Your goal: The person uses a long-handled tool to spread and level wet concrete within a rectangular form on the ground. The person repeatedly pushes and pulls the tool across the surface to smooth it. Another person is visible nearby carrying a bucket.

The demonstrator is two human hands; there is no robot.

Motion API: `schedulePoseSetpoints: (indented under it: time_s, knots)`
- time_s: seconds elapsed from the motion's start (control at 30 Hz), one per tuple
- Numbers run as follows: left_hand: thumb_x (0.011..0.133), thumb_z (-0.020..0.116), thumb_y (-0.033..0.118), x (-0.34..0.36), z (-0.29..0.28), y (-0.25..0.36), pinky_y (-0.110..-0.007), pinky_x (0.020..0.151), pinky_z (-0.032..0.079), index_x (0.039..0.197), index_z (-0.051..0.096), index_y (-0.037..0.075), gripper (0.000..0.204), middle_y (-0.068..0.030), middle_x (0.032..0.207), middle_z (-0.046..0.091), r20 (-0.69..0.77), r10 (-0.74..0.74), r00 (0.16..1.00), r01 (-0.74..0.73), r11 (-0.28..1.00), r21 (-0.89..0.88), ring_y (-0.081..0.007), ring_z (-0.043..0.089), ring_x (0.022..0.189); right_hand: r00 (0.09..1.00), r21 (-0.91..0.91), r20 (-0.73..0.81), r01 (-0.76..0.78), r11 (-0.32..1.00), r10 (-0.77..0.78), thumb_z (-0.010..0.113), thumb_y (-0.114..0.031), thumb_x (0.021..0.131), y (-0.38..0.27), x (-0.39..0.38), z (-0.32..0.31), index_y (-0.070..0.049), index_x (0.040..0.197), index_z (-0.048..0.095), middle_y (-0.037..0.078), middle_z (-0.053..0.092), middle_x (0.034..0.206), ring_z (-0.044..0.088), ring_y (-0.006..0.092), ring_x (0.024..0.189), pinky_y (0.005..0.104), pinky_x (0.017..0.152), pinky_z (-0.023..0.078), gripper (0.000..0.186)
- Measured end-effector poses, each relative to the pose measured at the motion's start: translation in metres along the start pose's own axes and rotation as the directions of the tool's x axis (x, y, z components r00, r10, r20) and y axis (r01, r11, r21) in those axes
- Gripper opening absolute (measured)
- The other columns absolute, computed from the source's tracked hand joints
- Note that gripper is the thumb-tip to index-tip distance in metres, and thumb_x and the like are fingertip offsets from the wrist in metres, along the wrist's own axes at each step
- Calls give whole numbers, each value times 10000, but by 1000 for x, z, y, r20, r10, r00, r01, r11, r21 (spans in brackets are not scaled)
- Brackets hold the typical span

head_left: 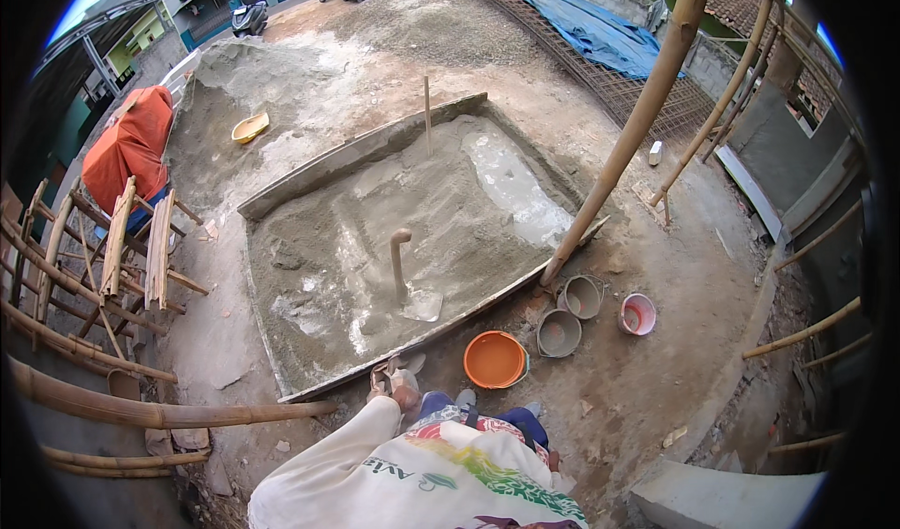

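Observation:
My left hand (405, 397) is at the near edge of a low board-sided mixing box (323, 165). Its fingers look closed around something small, pale grey and brown, that I cannot make out. My right hand (554, 460) shows only as a sliver beside my clothing, its fingers hidden. Inside the box lies grey sand-like mix (422, 201), with a wet whitish patch on the far right. A shovel (397, 264) stands in the mix, knobbed handle up and blade partly showing. Farther back, a thin wooden handle (427, 116) rises upright.
An orange tub (495, 359), two grey buckets (560, 333) and a pinkish-white bucket (637, 314) stand right of my feet. Bamboo poles (647, 107) slant up at right; more bamboo (169, 414) crosses at left. Beyond are a sand pile (220, 88), yellow basin (250, 128) and steel mesh (600, 79).

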State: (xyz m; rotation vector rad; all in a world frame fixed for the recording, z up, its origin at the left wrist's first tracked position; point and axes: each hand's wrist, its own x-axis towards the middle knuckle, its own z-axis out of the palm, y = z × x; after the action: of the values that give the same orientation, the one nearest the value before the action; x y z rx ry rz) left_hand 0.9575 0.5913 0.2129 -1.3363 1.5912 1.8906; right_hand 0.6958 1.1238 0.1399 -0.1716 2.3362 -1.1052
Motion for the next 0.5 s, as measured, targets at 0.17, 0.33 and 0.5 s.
schedulePoseSetpoints:
  time_s: [0.17,0.33,0.5]
  knots:
    - [776,765,215,-4,-19,-1,-436,519,463,747,715,80,146,-125,768,707,-26,169,985,-165,980,114,-286,648,618,991,-181,99,111,977,-95,614,-120,854,-23,-22,16,22,892,733,284,709,851,719,459,807,519,665,524,190]
    - [838,711,165,6,-14,47,-395,496,418,774,687,75,113,-83,737,643,42,323,945,-323,911,256,-234,590,586,991,-279,65,130,952,-116,601,-85,870,-32,-7,0,11,1040,741,280,724,913,731,412,884,509,774,545,240]
    - [1028,562,149,-22,15,62,-294,452,352,846,635,72,211,-9,681,541,83,-36,996,42,996,-82,-124,512,543,1000,-318,25,17,948,-10,609,-65,873,-24,-24,-14,9,1194,680,272,726,1002,716,431,947,501,831,551,337]
